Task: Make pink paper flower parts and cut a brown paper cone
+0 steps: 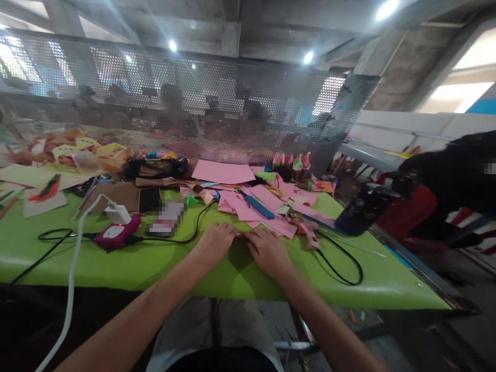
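My left hand [217, 244] and my right hand [268, 251] meet low over the green tabletop [186, 274], near its front edge. The fingers of both are curled, and the tips come together around a tiny pinkish bit whose kind I cannot make out. Just beyond them lie loose pink paper pieces [232, 200] and a blue-handled tool [258, 205], which looks like a cutter. To the right of my right hand rests a pink glue gun [310, 236] with a black cord. A lit phone [166, 218] lies left of my left hand.
At left, a purple power strip [116, 232] carries a white charger [118, 212] and cables. Further back are a dark phone [149, 200], a red cutter [46, 188], a pink sheet [222, 171] and small cone-shaped crafts [301, 164]. A dark cup-like container [358, 209] stands right; perforated metal screens the back.
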`<act>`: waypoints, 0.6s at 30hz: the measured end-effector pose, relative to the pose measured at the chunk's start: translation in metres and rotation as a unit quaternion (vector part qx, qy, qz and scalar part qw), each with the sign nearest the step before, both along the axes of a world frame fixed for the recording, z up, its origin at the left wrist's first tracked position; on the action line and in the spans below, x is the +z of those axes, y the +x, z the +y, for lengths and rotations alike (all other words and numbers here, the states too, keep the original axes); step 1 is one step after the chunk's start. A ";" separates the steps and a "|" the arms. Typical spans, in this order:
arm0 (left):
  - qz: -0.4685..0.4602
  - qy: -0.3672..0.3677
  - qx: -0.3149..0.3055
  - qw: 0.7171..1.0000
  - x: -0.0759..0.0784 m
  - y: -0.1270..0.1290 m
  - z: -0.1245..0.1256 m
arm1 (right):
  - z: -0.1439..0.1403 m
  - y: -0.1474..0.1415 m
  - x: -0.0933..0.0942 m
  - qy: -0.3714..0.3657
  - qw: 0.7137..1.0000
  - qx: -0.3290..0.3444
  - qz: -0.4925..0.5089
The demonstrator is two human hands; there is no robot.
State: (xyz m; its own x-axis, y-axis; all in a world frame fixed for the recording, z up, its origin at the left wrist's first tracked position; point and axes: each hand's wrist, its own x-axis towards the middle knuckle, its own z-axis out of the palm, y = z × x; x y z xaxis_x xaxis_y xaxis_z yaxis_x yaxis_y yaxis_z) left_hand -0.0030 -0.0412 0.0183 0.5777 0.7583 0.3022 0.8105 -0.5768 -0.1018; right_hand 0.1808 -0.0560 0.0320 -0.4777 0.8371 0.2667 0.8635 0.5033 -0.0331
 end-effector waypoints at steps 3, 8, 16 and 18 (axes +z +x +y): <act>0.001 0.004 0.008 1.000 0.000 0.004 0.001 | 0.001 -0.001 0.001 0.002 1.000 -0.010 -0.016; -0.015 0.024 0.001 1.000 0.000 0.001 -0.007 | -0.004 -0.001 0.001 0.016 0.999 0.000 -0.040; -0.018 0.034 0.021 0.999 0.000 0.003 -0.007 | -0.004 -0.002 0.002 0.014 0.999 -0.004 -0.040; -0.020 0.033 0.020 0.999 -0.001 0.002 -0.010 | -0.007 -0.001 0.001 0.015 0.999 0.000 -0.037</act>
